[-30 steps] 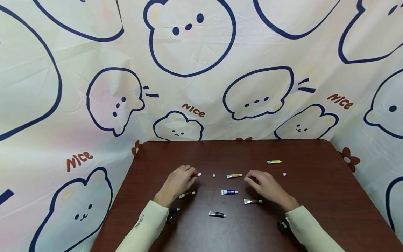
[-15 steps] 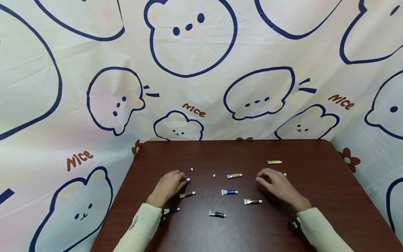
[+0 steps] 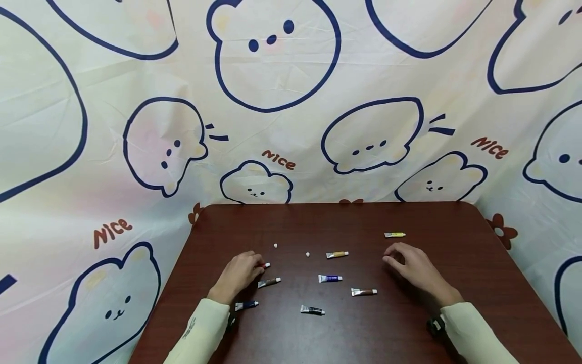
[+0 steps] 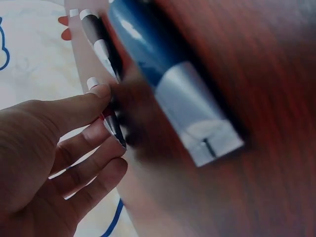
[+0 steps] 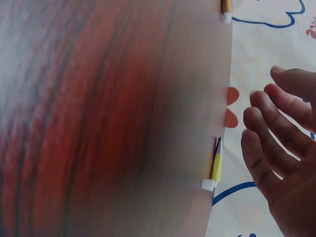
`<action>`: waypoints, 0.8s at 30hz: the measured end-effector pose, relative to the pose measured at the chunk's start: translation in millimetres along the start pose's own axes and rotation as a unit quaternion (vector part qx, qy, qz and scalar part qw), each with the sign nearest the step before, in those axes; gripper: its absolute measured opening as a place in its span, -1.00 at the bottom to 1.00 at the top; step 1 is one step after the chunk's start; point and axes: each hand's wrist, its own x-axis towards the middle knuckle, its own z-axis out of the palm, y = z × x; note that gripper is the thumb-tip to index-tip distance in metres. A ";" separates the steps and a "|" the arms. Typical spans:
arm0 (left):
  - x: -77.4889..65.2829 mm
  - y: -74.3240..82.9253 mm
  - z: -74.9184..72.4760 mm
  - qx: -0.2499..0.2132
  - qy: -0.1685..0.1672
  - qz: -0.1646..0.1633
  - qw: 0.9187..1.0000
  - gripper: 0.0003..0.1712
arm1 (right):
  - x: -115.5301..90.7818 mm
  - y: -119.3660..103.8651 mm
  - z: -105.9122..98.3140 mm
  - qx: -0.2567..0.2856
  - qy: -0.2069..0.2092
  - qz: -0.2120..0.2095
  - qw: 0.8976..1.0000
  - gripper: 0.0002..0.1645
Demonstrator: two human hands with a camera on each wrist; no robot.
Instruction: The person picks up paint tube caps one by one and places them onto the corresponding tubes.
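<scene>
In the head view my left hand point(image 3: 238, 273) pinches a small red paint tube point(image 4: 112, 124) at the table's left side. The left wrist view shows the thumb over the tube, its white cap end point(image 4: 92, 82) sticking out and its silver end near the lower fingers. A brown tube point(image 3: 269, 282) and a dark blue tube point(image 3: 247, 305) lie beside this hand. My right hand point(image 3: 416, 268) is over the right side, fingers loosely bent, holding nothing. Closest beyond it lies a yellow tube point(image 3: 394, 234).
Gold point(image 3: 337, 255), violet-blue point(image 3: 330, 278), reddish-brown point(image 3: 364, 291) and black point(image 3: 312, 310) tubes lie mid-table. Two small loose white pieces point(image 3: 275, 245) sit toward the back. The brown table point(image 3: 364, 333) meets a printed cloth point(image 3: 309, 182) at its far edge.
My left hand has moved left and nearer with the red tube, uncovering one white piece. The right hand has moved right, and a white piece there is now hidden from the head view.
</scene>
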 end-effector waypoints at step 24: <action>-47.7 -9.3 -18.6 -0.042 -0.011 -0.083 0.996 -0.76 | 4.6 28.4 -27.2 -0.016 -0.027 0.043 0.999 -0.81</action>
